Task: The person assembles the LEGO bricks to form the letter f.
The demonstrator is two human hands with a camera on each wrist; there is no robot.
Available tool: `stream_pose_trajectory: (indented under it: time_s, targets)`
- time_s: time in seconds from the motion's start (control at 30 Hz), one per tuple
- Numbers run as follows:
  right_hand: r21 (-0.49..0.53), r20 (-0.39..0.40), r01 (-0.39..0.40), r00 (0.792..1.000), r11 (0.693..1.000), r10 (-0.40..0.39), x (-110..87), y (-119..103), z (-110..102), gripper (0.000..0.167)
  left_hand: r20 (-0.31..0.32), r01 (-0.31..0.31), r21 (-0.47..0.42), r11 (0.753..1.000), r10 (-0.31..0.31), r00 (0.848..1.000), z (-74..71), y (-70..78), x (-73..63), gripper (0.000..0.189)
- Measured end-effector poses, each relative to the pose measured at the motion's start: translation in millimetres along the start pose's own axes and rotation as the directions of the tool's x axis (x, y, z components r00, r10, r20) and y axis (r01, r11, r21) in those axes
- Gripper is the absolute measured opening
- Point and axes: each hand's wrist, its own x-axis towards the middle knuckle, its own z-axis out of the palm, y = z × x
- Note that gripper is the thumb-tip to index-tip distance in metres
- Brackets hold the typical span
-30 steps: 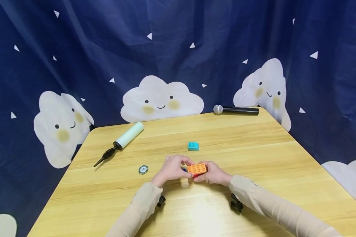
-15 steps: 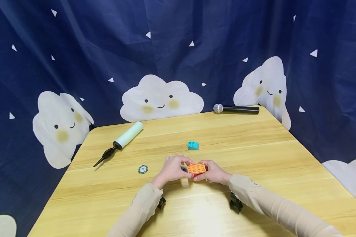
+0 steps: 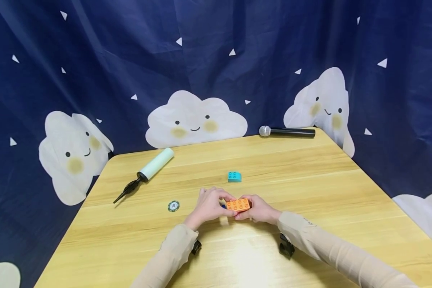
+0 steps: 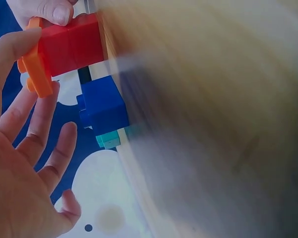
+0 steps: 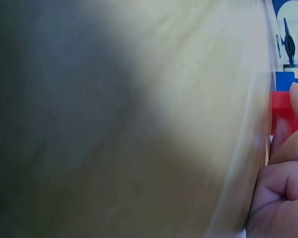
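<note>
In the head view an orange studded toy brick (image 3: pixel 238 205) lies between both hands. My left hand (image 3: pixel 209 206) pinches its ends between thumb and fingers. Beneath it is a red toy brick (image 4: pixel 72 43), seen from the side in the left wrist view with the orange one against its studded side. My right hand (image 3: pixel 259 209) grips the red brick, thumb on one side. A blue toy brick (image 4: pixel 104 105) stands on the table close by the red one, mostly hidden by the left hand in the head view. The left hand's other fingers are spread.
A teal brick (image 3: pixel 234 177) sits beyond the hands. To the left are a poker chip (image 3: pixel 173 206) and a hand pump (image 3: pixel 156 165) with a black nozzle. A microphone (image 3: pixel 288 133) lies at the back edge of the wooden table (image 3: pixel 320 180), before a dark blue curtain (image 3: pixel 216 24).
The orange brick has shifted slightly left over the red one, and less red shows beneath it in the head view. Both hands have stayed almost in place.
</note>
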Motion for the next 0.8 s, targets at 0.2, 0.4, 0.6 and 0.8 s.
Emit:
stream_pose_trajectory:
  time_s: [0.2,0.4,0.6,0.8]
  targets:
    - [-0.017,0.007,-0.001,1.000,1.000,0.001,0.6,1.0,-0.6,0.037,-0.001,0.009,0.031,0.999,-0.009,1.000,1.3,0.4,1.2,0.033]
    - [-0.015,0.015,-0.002,1.000,1.000,0.002,2.0,-0.4,-1.4,0.037,-0.006,0.002,0.057,0.998,-0.002,1.000,1.3,0.4,4.2,0.033]
    - [-0.027,0.018,-0.016,1.000,1.000,0.017,2.8,0.8,-3.2,0.038,0.013,-0.017,0.090,0.996,0.016,1.000,0.7,2.9,8.1,0.031]
    - [-0.028,0.034,0.012,0.999,1.000,-0.011,2.7,4.8,-2.0,0.038,0.026,-0.003,0.112,0.994,0.000,1.000,2.0,5.0,5.9,0.028]
